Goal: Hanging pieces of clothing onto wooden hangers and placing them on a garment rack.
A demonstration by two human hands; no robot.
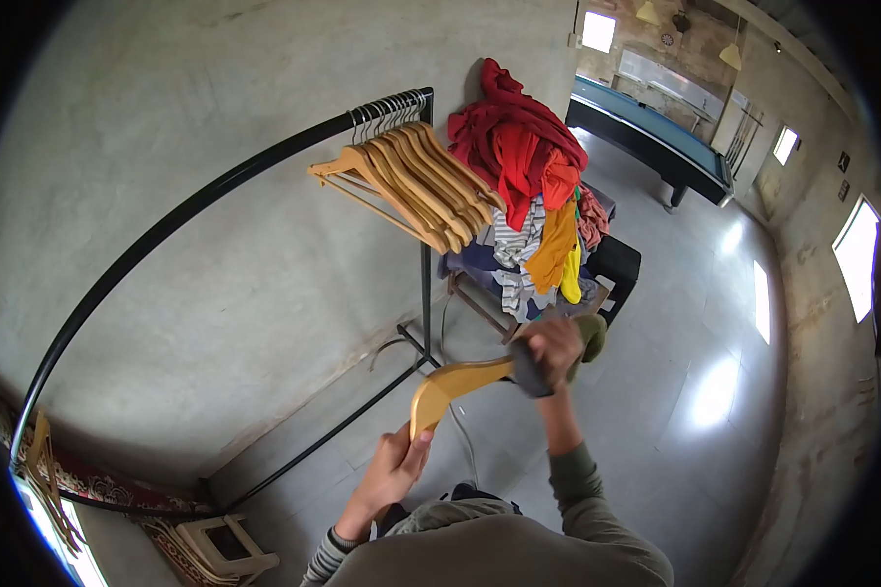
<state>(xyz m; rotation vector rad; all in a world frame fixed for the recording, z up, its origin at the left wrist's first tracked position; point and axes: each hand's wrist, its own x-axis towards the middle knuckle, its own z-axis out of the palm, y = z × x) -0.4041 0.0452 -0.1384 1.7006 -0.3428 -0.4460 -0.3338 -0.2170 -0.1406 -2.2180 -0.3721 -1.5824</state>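
A wooden clothes hanger [440, 389] is held in front of my body. My left hand [393, 469] grips its near end. My right hand [554, 348] is at the far end, closed on a bunched dark garment [532, 370] that covers that tip; the hand is blurred. An olive-green cloth [593, 339] shows just beyond my right hand, and whether it belongs to the same garment I cannot tell. Several wooden hangers [411, 183] hang by metal hooks at the far end of a black clothes rack [213, 183].
A heap of mixed clothes [517, 147] lies on a low stand beyond the rack, beside a black box [617, 268]. More hangers [44, 477] hang at the rack's near left end. Folded chairs [227, 547] lie at lower left. A pool table [650, 132] stands far back.
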